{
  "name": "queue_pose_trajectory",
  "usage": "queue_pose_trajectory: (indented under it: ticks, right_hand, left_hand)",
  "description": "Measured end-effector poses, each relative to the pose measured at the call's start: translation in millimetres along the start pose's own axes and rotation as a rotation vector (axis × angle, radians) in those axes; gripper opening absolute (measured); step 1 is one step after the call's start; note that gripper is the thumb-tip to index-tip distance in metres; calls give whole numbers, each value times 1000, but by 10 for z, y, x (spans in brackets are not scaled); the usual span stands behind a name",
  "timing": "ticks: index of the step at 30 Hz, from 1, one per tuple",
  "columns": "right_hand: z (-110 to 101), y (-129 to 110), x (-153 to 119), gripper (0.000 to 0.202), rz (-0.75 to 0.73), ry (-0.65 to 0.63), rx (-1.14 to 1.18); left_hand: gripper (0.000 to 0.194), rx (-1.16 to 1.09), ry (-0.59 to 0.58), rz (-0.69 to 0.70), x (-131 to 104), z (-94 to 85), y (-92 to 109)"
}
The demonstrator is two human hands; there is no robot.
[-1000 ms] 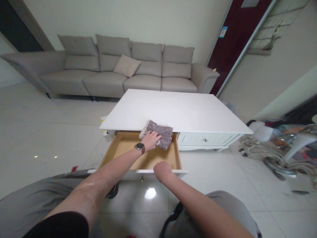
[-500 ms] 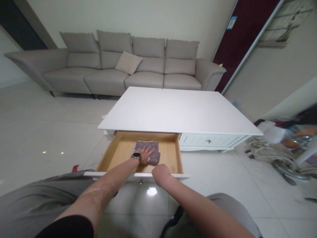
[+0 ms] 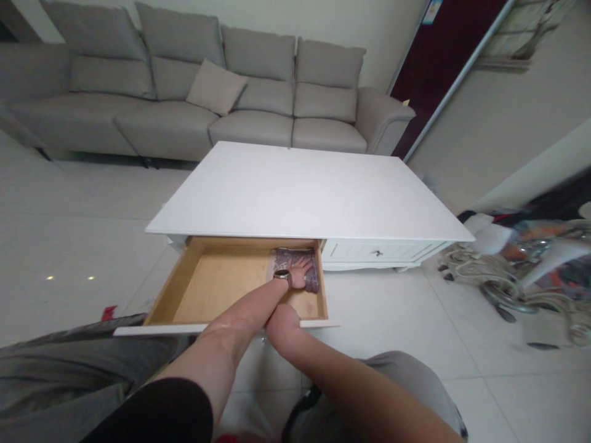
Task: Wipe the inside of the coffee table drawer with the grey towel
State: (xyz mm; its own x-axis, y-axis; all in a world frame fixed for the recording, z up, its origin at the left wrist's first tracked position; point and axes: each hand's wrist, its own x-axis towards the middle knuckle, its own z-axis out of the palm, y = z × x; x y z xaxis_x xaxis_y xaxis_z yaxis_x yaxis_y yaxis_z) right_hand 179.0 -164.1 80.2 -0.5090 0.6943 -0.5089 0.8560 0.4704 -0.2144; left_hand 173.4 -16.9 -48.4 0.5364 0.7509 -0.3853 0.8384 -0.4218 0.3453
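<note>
My left hand [image 3: 299, 272], with a watch [image 3: 282, 276] on its wrist, lies flat with spread fingers on a folded purple patterned cloth [image 3: 314, 277]. The cloth rests against the right wall of the pulled-out wooden drawer [image 3: 217, 283], towards its back corner. My right hand [image 3: 282, 323] is closed over the top edge of the drawer's white front panel [image 3: 159, 330]; its fingers are mostly hidden behind the hand. The left forearm passes just beside the right hand.
The drawer belongs to a white coffee table [image 3: 300, 191], which has a second, closed drawer [image 3: 378, 253] on the right. Behind it stands a grey sofa [image 3: 252, 129] with a beige cushion [image 3: 216, 87]. Household items and a white-legged stand [image 3: 549, 264] crowd the right side.
My left hand has slid the cloth from the drawer's middle to its right wall. My right hand stays at the front panel. The view has shifted, bringing the table nearer and further left.
</note>
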Motion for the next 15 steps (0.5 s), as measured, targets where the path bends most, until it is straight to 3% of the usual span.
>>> queue_pose_trajectory:
  ticks: [3, 7, 12, 15]
  right_hand:
    - [-9, 4, -48, 34, 3, -73, -69]
    - [-51, -7, -104, 35, -23, -97, -146]
    - [-99, -20, -110, 34, -43, -116, -153]
    - [-122, -32, -112, 34, -38, -129, -145]
  left_hand:
    - [102, -21, 24, 1, -28, -22, -224]
    - [104, -35, 69, -85, -250, -97, -655]
    - [106, 17, 69, -245, -837, -215, -1392]
    - [97, 65, 95, -455, -1288, -252, -1952]
